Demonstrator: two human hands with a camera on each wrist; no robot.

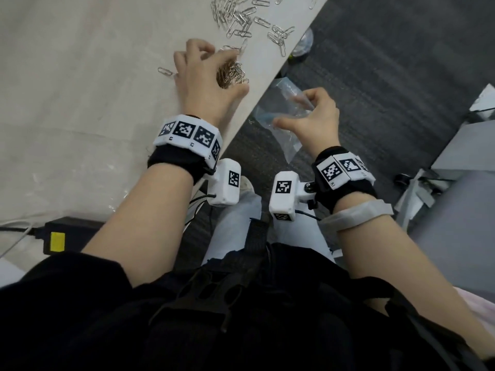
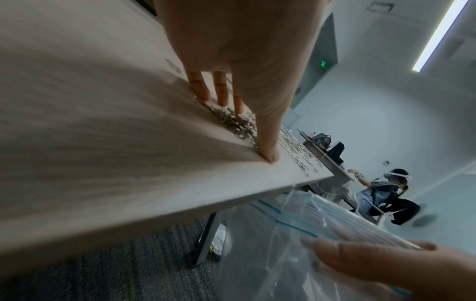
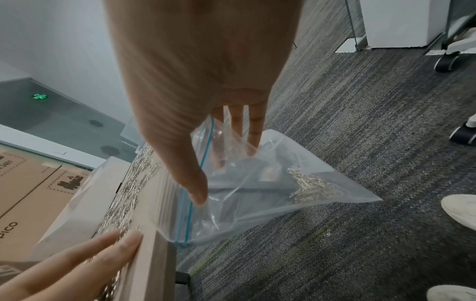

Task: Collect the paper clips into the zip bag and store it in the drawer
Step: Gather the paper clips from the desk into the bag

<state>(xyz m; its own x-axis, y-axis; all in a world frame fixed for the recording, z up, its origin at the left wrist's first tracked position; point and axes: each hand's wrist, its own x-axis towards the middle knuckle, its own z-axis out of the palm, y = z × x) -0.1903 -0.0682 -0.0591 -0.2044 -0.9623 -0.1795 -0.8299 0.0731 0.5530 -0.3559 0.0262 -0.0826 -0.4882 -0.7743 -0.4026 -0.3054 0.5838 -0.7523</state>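
Observation:
Silver paper clips (image 1: 241, 17) lie scattered on the pale wooden table (image 1: 80, 103). My left hand (image 1: 222, 68) is cupped over a heap of clips (image 1: 233, 73) at the table's right edge, fingertips and thumb pressing on the wood (image 2: 244, 130). Below that edge my right hand (image 1: 293, 109) pinches the clear zip bag (image 1: 284, 103) with a blue seal. Its thumb and fingers hold the mouth apart (image 3: 226, 175). A bunch of clips (image 3: 314, 187) lies in the bag's bottom corner.
A black power brick with a yellow label (image 1: 61, 236) sits on the table's near side. Grey carpet lies below, with one stray clip (image 3: 327, 233) on it. Chair casters (image 3: 448, 61), cardboard boxes (image 3: 31, 193) and a seated person (image 2: 381, 193) are around.

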